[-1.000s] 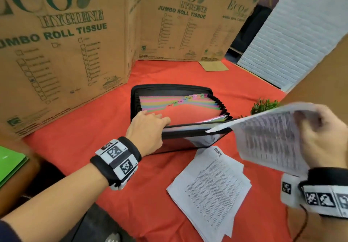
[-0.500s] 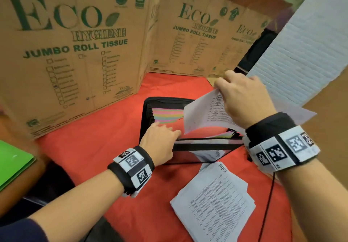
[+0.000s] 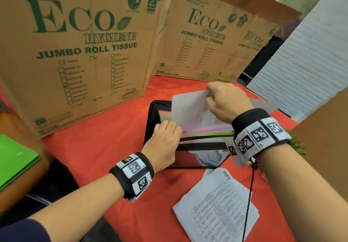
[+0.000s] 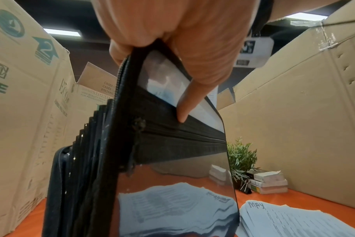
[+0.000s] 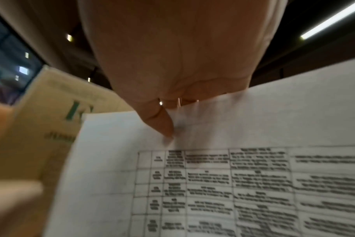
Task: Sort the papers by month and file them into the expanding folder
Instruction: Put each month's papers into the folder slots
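Head view, left hand (image 3: 163, 144): curled over the near rim of the expanding folder (image 3: 150, 129), fingers tucked inside its mouth, gripping.
Head view, right hand (image 3: 224, 100): at 12 o'clock above the folder mouth, pinching the top edge of a printed sheet (image 3: 188, 110) — lower edge down among the coloured dividers (image 3: 165, 114).
Head view, May stack (image 3: 216, 206): flat on the red tablecloth (image 3: 94, 147), at 6 o'clock from the folder, just beside it.
Left wrist view, left hand (image 4: 172, 32): fingers hooked over the folder (image 4: 172, 144) front wall, thumb (image 4: 186, 102) pressed on the zip band; small plant (image 4: 240, 157) at 3 o'clock.
Right wrist view, right hand (image 5: 172, 56): thumb (image 5: 162, 123) and fingers closed on the sheet (image 5: 233, 176) — table print blurred, month unreadable.
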Demonstrator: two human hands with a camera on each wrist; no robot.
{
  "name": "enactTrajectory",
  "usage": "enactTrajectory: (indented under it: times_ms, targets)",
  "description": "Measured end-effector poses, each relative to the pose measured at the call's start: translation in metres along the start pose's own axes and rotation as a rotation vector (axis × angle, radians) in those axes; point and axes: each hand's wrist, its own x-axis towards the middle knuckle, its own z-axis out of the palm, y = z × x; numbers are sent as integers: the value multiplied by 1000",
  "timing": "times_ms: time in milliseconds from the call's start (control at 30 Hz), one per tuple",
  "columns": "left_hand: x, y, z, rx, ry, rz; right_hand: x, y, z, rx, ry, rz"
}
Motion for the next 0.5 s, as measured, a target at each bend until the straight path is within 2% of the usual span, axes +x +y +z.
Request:
enactTrajectory:
  times_ms: [133, 300, 500]
  targets:
    - [0, -1, -2, 25, 8, 76, 3, -5, 15, -37, -76, -20]
    - [-4, -1, -4, 61, 11, 143, 17, -11, 25, 265, -18, -27]
    - [-5, -1, -6, 64, 16, 137, 19, 3, 60, 163, -335, 115]
